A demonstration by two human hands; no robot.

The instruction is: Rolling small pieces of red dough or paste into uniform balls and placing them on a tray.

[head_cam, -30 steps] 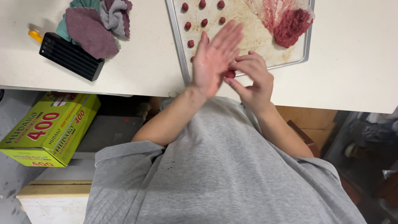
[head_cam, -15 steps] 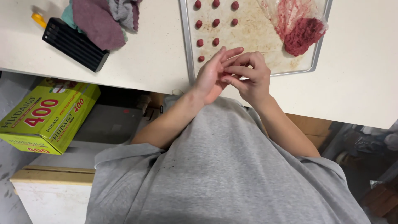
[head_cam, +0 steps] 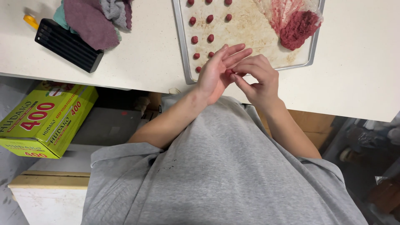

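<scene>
The flat, open left hand [head_cam: 214, 75] cradles a red ball [head_cam: 228, 72] that the right hand [head_cam: 258, 79] pinches with curled fingertips, best rolled lightly over the tray [head_cam: 180, 46].

Your left hand [head_cam: 216, 75] covers most of the small red meatball [head_cam: 228, 72] pinched against it, so you cannot see its full shape. The baking tray [head_cam: 183, 50] runs off the frame at 12 o'clock, cutting its top row of meatballs [head_cam: 208, 1]. The cloth pile [head_cam: 96, 18] at 11 o'clock is also cropped.
</scene>
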